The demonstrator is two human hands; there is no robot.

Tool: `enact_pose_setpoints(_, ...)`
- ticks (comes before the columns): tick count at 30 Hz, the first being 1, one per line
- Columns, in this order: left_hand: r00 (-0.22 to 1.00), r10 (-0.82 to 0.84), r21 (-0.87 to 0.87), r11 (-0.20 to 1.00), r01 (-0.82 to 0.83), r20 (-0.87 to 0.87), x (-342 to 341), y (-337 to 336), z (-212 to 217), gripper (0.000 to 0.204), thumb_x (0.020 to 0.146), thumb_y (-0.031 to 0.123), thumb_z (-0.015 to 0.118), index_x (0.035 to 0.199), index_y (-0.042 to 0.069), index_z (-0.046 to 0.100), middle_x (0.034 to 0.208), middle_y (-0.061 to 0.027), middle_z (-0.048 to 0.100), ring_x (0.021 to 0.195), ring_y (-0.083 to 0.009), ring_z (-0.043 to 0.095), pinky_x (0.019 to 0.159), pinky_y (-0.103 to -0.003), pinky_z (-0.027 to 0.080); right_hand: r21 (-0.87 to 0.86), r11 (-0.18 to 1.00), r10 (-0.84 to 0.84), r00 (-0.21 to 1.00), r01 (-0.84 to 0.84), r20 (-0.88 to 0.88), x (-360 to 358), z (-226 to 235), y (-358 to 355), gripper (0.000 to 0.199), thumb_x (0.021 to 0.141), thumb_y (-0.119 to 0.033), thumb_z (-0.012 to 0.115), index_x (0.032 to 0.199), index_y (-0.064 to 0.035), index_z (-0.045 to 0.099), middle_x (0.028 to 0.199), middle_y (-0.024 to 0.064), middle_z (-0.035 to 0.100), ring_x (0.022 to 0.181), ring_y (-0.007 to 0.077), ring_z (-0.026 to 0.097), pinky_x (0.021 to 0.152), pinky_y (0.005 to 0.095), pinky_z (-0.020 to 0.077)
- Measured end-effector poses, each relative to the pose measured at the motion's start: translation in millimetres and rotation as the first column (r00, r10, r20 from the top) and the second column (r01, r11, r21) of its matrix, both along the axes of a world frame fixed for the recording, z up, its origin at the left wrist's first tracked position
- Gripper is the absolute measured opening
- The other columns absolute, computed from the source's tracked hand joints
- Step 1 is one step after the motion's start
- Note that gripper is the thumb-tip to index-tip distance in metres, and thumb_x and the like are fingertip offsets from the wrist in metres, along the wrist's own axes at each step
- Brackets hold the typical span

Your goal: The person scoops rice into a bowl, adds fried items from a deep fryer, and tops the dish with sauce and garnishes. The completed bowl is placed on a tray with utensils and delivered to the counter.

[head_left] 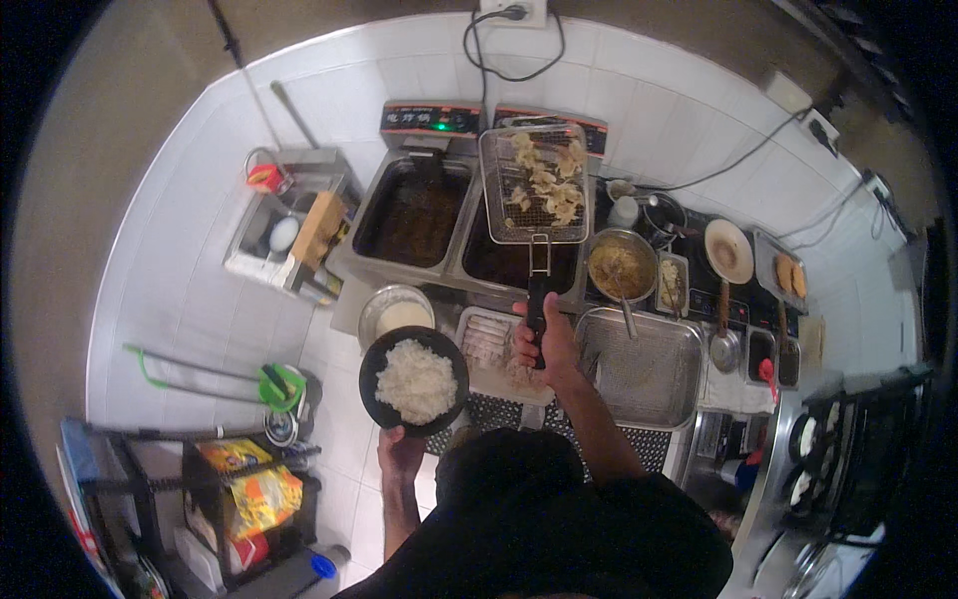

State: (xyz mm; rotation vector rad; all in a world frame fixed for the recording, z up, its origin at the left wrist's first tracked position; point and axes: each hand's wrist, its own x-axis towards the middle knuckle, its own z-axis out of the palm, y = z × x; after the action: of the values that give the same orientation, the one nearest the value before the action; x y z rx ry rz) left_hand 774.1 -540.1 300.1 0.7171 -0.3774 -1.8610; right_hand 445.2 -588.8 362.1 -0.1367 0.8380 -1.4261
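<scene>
My left hand (pixel 401 455) grips the near edge of a black bowl (pixel 371 401) piled with white rice (pixel 417 381). My right hand (pixel 549 344) is wrapped round the black handle of a wire fry basket (pixel 496 215). Several pale golden fried pieces (pixel 559 190) lie in the basket's mesh. The basket is over the right-hand tank of the deep fryer (pixel 464 238), partly hiding it. Dark oil shows in the left-hand tank (pixel 414 215). Close beyond the rice bowl stands a metal bowl (pixel 369 317) of pale batter.
A tray (pixel 486 339) of pale strips lies between my hands. To the right are a rectangular metal tray (pixel 689 369), a bowl of yellowish mix (pixel 621 265) with a ladle, and a pan (pixel 729 252). A rack (pixel 165 469) with packets stands lower left.
</scene>
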Motion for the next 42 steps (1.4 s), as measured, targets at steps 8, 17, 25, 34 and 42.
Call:
enact_pose_setpoints(8, 0.976, -0.193, -0.14, 0.969, 0.205, 0.098, -13, -115, 43, 0.078, 0.079, 0.023, 0.077, 0.147, 0.001, 0.043, 0.144, -0.0152, 0.053, 0.134, -0.0329, 0.052, 0.113, -0.05, 0.041, 0.086, 0.987, -0.111, 0.967, 0.134, -0.228, 16, -16, -6, 0.063, 0.101, -0.067, 0.045, 0.116, -0.0074, 0.06, 0.064, -0.0046, 0.042, 0.045, 0.0069, 0.035, 0.04, 0.0269, 0.0301)
enact_pose_setpoints(17, 0.922, -0.241, -0.055, 0.961, 0.27, 0.304, -29, -169, 7, 0.054, 0.088, 0.019, 0.067, 0.137, 0.003, 0.05, 0.13, -0.0128, 0.06, 0.117, -0.0267, 0.06, 0.095, -0.045, 0.052, 0.068, 0.971, -0.165, 0.847, 0.23, -0.506, 17, -22, -15, 0.058, 0.103, -0.062, 0.045, 0.115, -0.0076, 0.059, 0.064, -0.0037, 0.045, 0.044, 0.0067, 0.036, 0.039, 0.0261, 0.031)
enact_pose_setpoints(25, 0.912, -0.319, -0.033, 0.94, 0.338, 0.258, -60, -187, 43, 0.045, 0.093, 0.023, 0.069, 0.129, -0.001, 0.055, 0.12, -0.0098, 0.064, 0.106, -0.0222, 0.065, 0.091, -0.04, 0.057, 0.085, 0.965, -0.177, 0.854, 0.249, -0.489, 10, -26, -10, 0.059, 0.103, -0.063, 0.047, 0.114, -0.0066, 0.059, 0.065, -0.004, 0.044, 0.045, 0.0065, 0.036, 0.039, 0.0258, 0.0312)
enact_pose_setpoints(34, 0.898, -0.361, -0.023, 0.925, 0.378, 0.254, -137, -226, 49, 0.042, 0.087, 0.021, 0.08, 0.116, -0.001, 0.059, 0.097, -0.0064, 0.065, 0.088, -0.017, 0.066, 0.081, -0.033, 0.057, 0.138, 0.96, -0.139, 0.845, 0.242, -0.516, 13, 33, -11, 0.055, 0.104, -0.06, 0.047, 0.119, -0.0079, 0.06, 0.064, -0.0051, 0.042, 0.045, 0.0062, 0.035, 0.04, 0.0266, 0.0295)
enact_pose_setpoints(42, 0.903, -0.35, 0.013, 0.934, 0.358, 0.25, -213, -234, 58, 0.038, 0.081, 0.029, 0.088, 0.092, 0.008, 0.059, 0.083, -0.0022, 0.057, 0.076, -0.0163, 0.065, 0.075, -0.03, 0.059, -0.134, 0.96, -0.118, -0.082, 0.244, -0.99, -17, -13, -15, 0.052, 0.107, -0.044, 0.047, 0.112, 0.0067, 0.058, 0.071, 0.026, 0.063, 0.059, 0.0426, 0.064, 0.053, 0.0543, 0.0496)
